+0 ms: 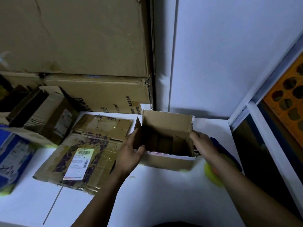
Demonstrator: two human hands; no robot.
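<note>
One open box [165, 161] is counted on the worktop [164, 202]. Two hands are recorded at it: left hand [129, 154], right hand [203, 145]. One flattened carton [91, 145] is noted, bearing one shipping label [78, 163]. Two large cartons are stacked behind: upper carton [73, 35], lower carton [101, 94]. At left, two smaller boxes are made out: labelled box [57, 118], dark box [24, 102]. One blue package [13, 154] is logged.

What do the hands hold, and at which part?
The open cardboard box: the left hand grips its left wall, the right hand its right wall.
</note>
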